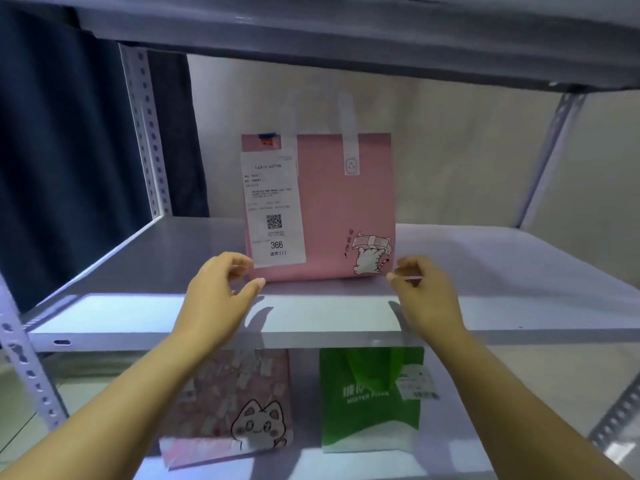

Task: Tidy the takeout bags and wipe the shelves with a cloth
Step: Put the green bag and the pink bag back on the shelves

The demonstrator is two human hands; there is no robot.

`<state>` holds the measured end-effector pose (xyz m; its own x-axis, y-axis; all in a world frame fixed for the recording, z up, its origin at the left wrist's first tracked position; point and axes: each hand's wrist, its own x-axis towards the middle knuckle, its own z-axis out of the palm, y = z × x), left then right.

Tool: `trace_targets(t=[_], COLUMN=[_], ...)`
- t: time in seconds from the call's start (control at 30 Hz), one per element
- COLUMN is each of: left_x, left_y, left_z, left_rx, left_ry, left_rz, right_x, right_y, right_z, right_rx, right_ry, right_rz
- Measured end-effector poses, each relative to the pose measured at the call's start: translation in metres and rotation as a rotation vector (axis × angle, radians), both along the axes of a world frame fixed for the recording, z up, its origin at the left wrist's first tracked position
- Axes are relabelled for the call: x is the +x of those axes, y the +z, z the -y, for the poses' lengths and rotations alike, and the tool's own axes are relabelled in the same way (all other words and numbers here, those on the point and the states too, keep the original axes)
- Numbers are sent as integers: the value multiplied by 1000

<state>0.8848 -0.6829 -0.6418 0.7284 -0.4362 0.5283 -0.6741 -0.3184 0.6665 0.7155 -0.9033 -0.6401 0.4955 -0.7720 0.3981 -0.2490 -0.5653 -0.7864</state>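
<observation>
A pink takeout bag (332, 209) with a white receipt and a cat drawing stands upright on the middle shelf (138, 313). My left hand (218, 292) hovers at its lower left corner, fingers loosely curled, thumb near the bag's base, holding nothing. At the lower right corner is my right hand (422, 292), fingers also loosely curled just beside the bag; whether they touch it I cannot tell. On the shelf below stand a pink patterned cat bag (235, 403) and a green bag (370, 410). No cloth is in view.
A white metal rack with perforated uprights (149, 133) frames the scene; an upper shelf (346, 36) hangs overhead. A dark curtain (62, 150) is at the left and a white wall lies behind. The middle shelf has bare surface on both sides of the pink bag.
</observation>
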Motion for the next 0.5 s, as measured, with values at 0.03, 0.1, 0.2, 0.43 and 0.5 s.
trace_targets(t=[0.03, 0.1, 0.2, 0.43, 0.5], left_x=[3, 9, 17, 26, 26], left_y=[-6, -16, -22, -24, -25], left_z=[2, 4, 10, 14, 14], left_rx=[-14, -35, -11, 58, 48], left_ry=[6, 24, 49, -27, -47], left_rz=[13, 4, -44, -23, -20], right_x=[3, 10, 20, 40, 40], right_y=[-4, -8, -9, -12, -13], right_z=[0, 0, 0, -5, -5], right_rx=[-8, -36, -50, -78, -83], right_ry=[0, -14, -57, 67, 90], right_rz=[15, 29, 4, -32, -45])
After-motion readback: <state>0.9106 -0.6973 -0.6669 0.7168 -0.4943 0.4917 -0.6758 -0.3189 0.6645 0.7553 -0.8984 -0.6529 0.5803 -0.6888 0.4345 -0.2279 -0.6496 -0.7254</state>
